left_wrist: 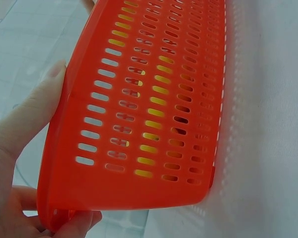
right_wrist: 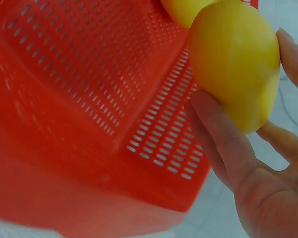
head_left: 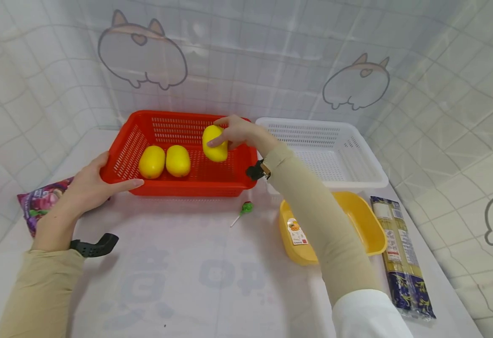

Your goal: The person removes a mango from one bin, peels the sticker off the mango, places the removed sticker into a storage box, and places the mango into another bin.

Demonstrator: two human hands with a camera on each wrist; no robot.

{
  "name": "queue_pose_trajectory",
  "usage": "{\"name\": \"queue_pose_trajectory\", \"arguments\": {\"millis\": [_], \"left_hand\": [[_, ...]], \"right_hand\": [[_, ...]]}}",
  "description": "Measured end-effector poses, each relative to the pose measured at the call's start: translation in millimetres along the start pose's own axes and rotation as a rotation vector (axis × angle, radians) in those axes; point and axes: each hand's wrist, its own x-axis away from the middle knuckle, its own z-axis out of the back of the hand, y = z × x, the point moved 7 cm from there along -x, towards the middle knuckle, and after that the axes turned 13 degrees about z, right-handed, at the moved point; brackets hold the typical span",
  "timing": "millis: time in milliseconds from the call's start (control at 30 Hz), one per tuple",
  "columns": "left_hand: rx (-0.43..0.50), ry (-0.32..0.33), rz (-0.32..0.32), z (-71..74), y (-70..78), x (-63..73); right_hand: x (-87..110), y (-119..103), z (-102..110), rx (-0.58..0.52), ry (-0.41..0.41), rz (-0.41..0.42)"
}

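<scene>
My right hand (head_left: 241,131) holds a smooth yellow oval fruit (head_left: 213,141) over the right part of a red slotted plastic basket (head_left: 187,188). In the right wrist view, thumb and fingers press the fruit (right_wrist: 233,64) from opposite sides. Two similar yellow fruits, one on the left (head_left: 151,162) and another beside it (head_left: 178,161), lie inside the basket's left half. At the front left corner, my left hand (head_left: 87,188) grips the basket's rim. The left wrist view has its thumb on the rim and fingers curled round the corner, with yellow showing through the slots.
Right of the red basket stands a white slotted basket (head_left: 375,171). A yellow tub (head_left: 290,249) sits before it, partly under my right forearm, with a long clear-and-blue packet (head_left: 402,258) alongside. A green lollipop (head_left: 246,207) lies in front; a purple bag (head_left: 45,199) is behind my left wrist.
</scene>
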Motion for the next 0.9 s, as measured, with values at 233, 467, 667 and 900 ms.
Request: {"name": "queue_pose_trajectory", "arguments": {"millis": [233, 467, 667, 900], "left_hand": [[0.007, 0.007, -0.007, 1.8, -0.1, 1.4], [0.007, 0.005, -0.006, 1.2, 0.5, 2.0], [0.013, -0.014, 0.003, -3.2, 0.6, 0.5], [0.016, -0.001, -0.001, -3.8, 2.7, 1.3]], "right_hand": [[-12.8, 6.6, -2.0, -0.026, 0.013, -0.05], [-21.3, 13.5, -6.8, -0.038, -0.012, -0.064], [-25.4, 26.8, -11.4, -0.047, -0.039, -0.075], [-29.4, 36.5, -15.7, -0.023, -0.074, -0.085]]}}
